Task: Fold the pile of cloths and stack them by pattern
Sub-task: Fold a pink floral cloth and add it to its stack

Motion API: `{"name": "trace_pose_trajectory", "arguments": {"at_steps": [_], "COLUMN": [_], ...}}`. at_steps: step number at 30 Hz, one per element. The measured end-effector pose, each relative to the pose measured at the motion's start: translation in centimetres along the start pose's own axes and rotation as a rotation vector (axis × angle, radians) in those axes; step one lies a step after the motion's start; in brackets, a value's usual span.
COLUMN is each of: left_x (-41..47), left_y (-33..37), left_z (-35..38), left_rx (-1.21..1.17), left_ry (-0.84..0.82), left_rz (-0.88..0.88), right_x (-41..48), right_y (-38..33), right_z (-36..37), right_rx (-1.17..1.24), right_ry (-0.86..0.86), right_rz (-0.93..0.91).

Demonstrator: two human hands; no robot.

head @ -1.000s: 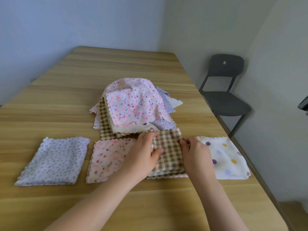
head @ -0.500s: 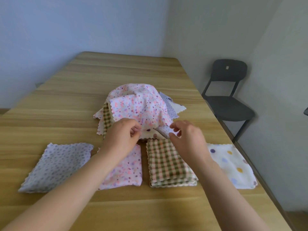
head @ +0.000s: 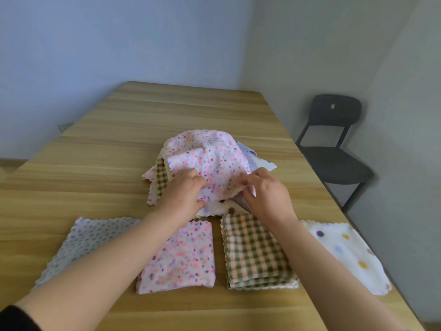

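A heap of unfolded cloths sits mid-table, topped by a pink speckled cloth [head: 214,156]. My left hand [head: 185,194] grips that cloth's near left edge and my right hand [head: 265,195] pinches its near right edge. A checked cloth [head: 160,177] and a white dotted cloth [head: 224,207] stick out from under it. Four folded stacks lie in a row in front: a lilac speckled one [head: 88,240], a pink speckled one [head: 186,256], a green-and-pink checked stack [head: 255,254] and a white cloth with large dots [head: 346,252].
The wooden table [head: 119,144] runs back to a corner of two walls. Its right edge passes close to the white dotted cloth. A dark chair [head: 334,149] stands beyond that edge on the right.
Both hands left the folded checked stack, moved back to the heap and took hold of the pink speckled cloth's near edge, which has lifted a little.
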State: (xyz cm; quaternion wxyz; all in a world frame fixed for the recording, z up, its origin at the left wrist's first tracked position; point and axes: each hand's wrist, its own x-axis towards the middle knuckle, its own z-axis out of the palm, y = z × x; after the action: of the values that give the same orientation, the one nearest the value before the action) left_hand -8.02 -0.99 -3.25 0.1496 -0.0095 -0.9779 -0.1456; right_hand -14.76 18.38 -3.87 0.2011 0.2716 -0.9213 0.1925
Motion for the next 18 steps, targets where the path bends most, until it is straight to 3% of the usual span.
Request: {"name": "trace_pose_trajectory", "arguments": {"at_steps": [8, 13, 18], "left_x": [-0.4, -0.4, -1.7], "left_y": [-0.5, 1.7, 4.9], "left_z": [-1.0, -5.9, -11.1], "left_rx": [-0.125, -0.457, -0.693], "left_ry": [0.225, 0.488, 0.647], "left_rz": [0.026, -0.062, 0.022], "right_x": [0.3, 1.0, 0.6], "right_y": [-0.5, -2.3, -4.1], "right_z": [-2.0, -6.3, -10.9], "right_rx": [0.040, 0.321, 0.460], "right_ry": [0.205, 0.308, 0.442], "right_rz": [0.006, 0.186, 0.228]}}
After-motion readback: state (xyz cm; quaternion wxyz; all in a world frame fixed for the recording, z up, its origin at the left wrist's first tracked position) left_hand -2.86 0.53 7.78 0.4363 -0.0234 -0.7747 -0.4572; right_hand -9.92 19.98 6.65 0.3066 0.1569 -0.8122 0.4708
